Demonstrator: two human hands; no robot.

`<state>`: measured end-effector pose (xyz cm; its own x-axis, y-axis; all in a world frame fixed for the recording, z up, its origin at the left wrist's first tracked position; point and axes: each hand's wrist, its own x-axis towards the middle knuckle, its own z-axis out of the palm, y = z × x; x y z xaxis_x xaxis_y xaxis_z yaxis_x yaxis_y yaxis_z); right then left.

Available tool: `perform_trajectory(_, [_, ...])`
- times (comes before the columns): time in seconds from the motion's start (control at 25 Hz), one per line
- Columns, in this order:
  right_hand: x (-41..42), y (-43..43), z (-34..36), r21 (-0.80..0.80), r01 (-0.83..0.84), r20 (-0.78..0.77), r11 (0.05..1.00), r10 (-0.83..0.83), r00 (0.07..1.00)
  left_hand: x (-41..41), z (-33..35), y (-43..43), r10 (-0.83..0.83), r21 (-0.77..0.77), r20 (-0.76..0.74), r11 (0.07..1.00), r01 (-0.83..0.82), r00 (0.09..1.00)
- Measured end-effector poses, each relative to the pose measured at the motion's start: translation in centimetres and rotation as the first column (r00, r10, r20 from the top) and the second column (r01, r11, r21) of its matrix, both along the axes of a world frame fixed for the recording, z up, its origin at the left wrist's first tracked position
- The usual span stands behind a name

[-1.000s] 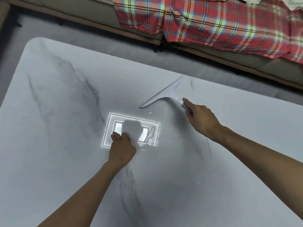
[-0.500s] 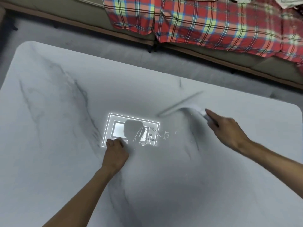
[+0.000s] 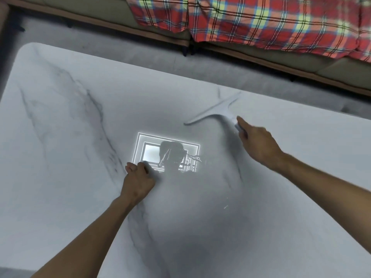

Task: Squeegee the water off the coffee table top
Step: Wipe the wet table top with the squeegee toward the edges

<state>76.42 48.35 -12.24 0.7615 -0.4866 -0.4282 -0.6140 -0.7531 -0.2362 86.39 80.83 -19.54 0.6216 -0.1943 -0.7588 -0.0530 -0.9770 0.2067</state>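
We can read no text, label, brand or number here. The squeegee point(image 3: 212, 111) is blurred and shows no marking we can make out. The table point(image 3: 60, 177) carries only grey veining. The reflection point(image 3: 141, 151), at 8 o'clock from the squeegee, holds bright nested lines and a dark shape, but no letters. The blanket point(image 3: 261, 23) at 12 o'clock bears a plaid pattern only.
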Motion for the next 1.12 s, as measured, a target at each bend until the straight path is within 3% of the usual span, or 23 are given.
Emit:
perform_trajectory(0.2, [-10.9, 1.3, 3.6, 0.018, -0.036, -0.246, 0.999, 0.039, 0.968, -0.1, 0.5, 0.0, -0.016, 0.004, -0.008, 1.0, 0.016, 1.0])
perform_trajectory(0.28, [-10.8, 0.7, 4.8, 0.037, -0.027, -0.233, 0.999, 0.034, 0.972, -0.2, 0.7, 0.1, -0.005, -0.018, -0.004, 1.0, 0.005, 1.0])
perform_trajectory(0.44, [-1.4, 0.3, 4.5, 0.118, 0.009, 0.005, 0.993, -0.01, 1.0, -1.5, 1.1, 0.7, 0.084, -0.074, 0.032, 0.994, -0.082, 0.996])
perform_trajectory(0.64, [11.8, 3.9, 0.4, 0.255, 0.173, 0.023, 0.951, -0.185, 0.982, -5.5, 0.7, 3.0, 0.008, -0.111, 0.096, 0.994, 0.003, 0.995])
perform_trajectory(0.76, [11.7, 7.8, -0.9, 0.184, 0.018, 0.046, 0.983, -0.027, 0.999, -5.9, 0.8, 3.4, 0.061, -0.119, 0.106, 0.992, -0.048, 0.993])
perform_trajectory(0.92, [4.1, 11.1, -1.4, 0.219, -0.246, 0.041, 0.944, 0.243, 0.969, -7.8, 1.2, 3.5, 0.066, -0.137, 0.08, 0.989, -0.054, 0.995])
perform_trajectory(1.12, [-6.0, 8.1, -0.3, 0.137, -0.396, -0.069, 0.908, 0.407, 0.911, -11.2, 1.6, 3.7, 0.091, -0.112, -0.031, 0.989, -0.094, 0.995])
